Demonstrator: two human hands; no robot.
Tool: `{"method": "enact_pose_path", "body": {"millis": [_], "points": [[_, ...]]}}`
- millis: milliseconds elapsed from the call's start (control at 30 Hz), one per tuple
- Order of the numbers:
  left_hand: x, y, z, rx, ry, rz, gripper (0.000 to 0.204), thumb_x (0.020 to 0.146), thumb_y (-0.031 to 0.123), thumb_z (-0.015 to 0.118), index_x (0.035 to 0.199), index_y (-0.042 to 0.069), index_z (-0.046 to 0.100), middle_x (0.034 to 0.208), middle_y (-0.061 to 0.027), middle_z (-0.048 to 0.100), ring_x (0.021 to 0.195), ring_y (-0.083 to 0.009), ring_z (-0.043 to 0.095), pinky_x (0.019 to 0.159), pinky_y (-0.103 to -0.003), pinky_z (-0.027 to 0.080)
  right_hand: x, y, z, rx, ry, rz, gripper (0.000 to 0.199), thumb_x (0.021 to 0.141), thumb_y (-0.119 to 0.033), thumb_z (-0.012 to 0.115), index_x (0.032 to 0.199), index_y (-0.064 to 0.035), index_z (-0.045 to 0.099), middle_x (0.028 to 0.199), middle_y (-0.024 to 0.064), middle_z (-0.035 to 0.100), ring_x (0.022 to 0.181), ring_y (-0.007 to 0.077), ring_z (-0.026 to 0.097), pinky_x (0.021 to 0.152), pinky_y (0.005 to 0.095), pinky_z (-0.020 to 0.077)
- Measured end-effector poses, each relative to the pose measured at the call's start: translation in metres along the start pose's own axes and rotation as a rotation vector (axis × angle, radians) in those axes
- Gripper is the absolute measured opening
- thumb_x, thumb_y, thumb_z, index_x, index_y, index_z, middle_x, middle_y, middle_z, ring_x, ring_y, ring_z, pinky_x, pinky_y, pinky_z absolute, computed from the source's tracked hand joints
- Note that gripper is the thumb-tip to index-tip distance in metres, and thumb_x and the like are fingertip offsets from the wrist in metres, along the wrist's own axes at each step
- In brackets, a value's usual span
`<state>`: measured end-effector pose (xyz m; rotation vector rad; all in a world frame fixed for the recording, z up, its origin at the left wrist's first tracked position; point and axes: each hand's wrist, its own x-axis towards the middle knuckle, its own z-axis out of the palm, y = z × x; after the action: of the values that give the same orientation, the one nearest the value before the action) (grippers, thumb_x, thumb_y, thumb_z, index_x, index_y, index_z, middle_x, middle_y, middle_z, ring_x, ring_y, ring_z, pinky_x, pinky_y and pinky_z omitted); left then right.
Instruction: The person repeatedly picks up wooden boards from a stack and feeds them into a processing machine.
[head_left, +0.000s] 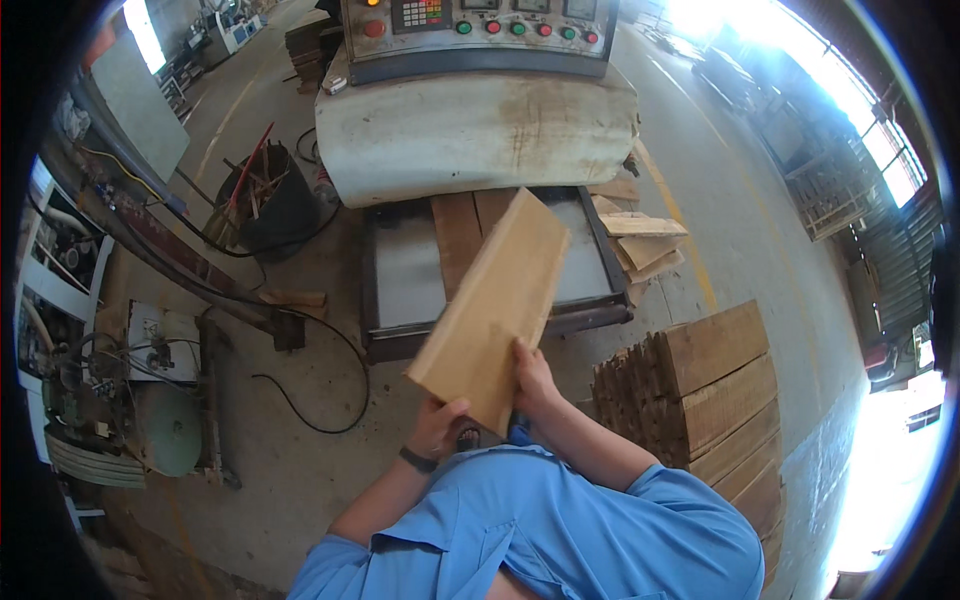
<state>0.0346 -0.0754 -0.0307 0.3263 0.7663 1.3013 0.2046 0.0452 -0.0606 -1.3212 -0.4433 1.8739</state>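
Head view: one wooden board (490, 310), plain, light brown, held aslant in front of the body, its far end up and to the right. A narrow strip runs along its left long edge; whether that is a side face or a second piece cannot be told.

Hands, two. Left hand (437, 425): pinching the board's near left corner, thumb on top; one dark wristband (418, 460). Right hand (533, 378): pinching the right long edge, thumb on top. The other fingers of both are largely hidden.

Machine bed (400, 275), one, dark-framed with a pale surface, behind the board in view; contact cannot be told. On it, two brown boards (457, 240) side by side, partly covered.

White cover (470, 130), one, curved and stained, above the bed. Control panel (430, 53), one, with one keypad and a row of six buttons, three green, three red.

Right side: board stack (725, 350), one, tall, pieces too many to count; offcuts (650, 245), several, beside the bed.

Left side: dark bin (285, 225), one, holding sticks and one red rod (250, 165); black cable (366, 390), curled on the floor.
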Motion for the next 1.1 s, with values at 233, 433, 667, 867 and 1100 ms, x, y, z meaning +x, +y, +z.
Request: {"method": "enact_pose_path", "body": {"millis": [233, 433, 667, 867, 1100], "points": [[0.091, -0.061, 0.035, 0.396, -0.288, -0.145, 0.075, 0.093, 0.008, 0.074, 0.157, 0.005, 0.036, 0.156, -0.0137, 0.047, 0.145, -0.0282, 0.046, 0.120, -0.046, 0.039, 0.064, -0.091, -0.122, -0.213, 0.012, -0.059, 0.044, 0.105, -0.036, 0.063, 0.130, -0.0002, 0.055, 0.113, 0.0124, 0.071, 0.101, 0.0229, 0.070, 0.088, 0.0428, 0.0586], [0.153, -0.061, 0.010, 1.692, -0.188, 0.373, 0.091, 0.089, 0.031, 0.079, 0.163, 0.011, 0.031, 0.166, -0.0151, 0.035, 0.155, -0.0407, 0.028, 0.126, -0.054, 0.026, 0.129, -0.141, -0.231, -0.613, 0.050, -0.194, 0.044, 0.102, -0.032, 0.068, 0.129, 0.0009, 0.059, 0.114, 0.0108, 0.072, 0.101, 0.0200, 0.068, 0.090, 0.0368, 0.0540], [0.223, -0.046, 0.012, 2.236, 0.098, 0.083, 0.104, 0.086, 0.045, 0.080, 0.167, 0.028, 0.018, 0.175, -0.0095, 0.011, 0.158, -0.0474, 0.010, 0.120, -0.075, 0.019, 0.186, -0.151, -0.255, -0.848, 0.084, -0.389, 0.059, 0.098, -0.036, 0.072, 0.141, -0.0004, 0.054, 0.123, 0.0211, 0.069, 0.111, 0.0328, 0.068, 0.099, 0.0413, 0.0519], [0.236, -0.061, 0.006, 2.330, 0.164, -0.026, 0.102, 0.087, 0.048, 0.079, 0.167, 0.034, 0.019, 0.175, -0.0067, 0.010, 0.157, -0.0496, 0.009, 0.115, -0.081, 0.022, 0.161, -0.168, -0.213, -1.492, 0.289, -0.294, 0.090, 0.087, -0.040, 0.081, 0.158, -0.0073, 0.037, 0.160, 0.0295, 0.035, 0.139, 0.0483, 0.046, 0.114, 0.0510, 0.0422], [0.238, -0.063, 0.001, 2.320, 0.255, 0.006, 0.088, 0.090, 0.043, 0.077, 0.164, 0.037, 0.029, 0.175, -0.0050, 0.012, 0.156, -0.0500, 0.010, 0.113, -0.083, 0.024, 0.064, -0.157, -0.224, -1.998, -0.193, -0.340, 0.119, 0.074, -0.037, 0.092, 0.167, -0.0156, 0.020, 0.171, 0.0227, 0.011, 0.156, 0.0502, 0.012, 0.126, 0.0520, 0.0271]]}}
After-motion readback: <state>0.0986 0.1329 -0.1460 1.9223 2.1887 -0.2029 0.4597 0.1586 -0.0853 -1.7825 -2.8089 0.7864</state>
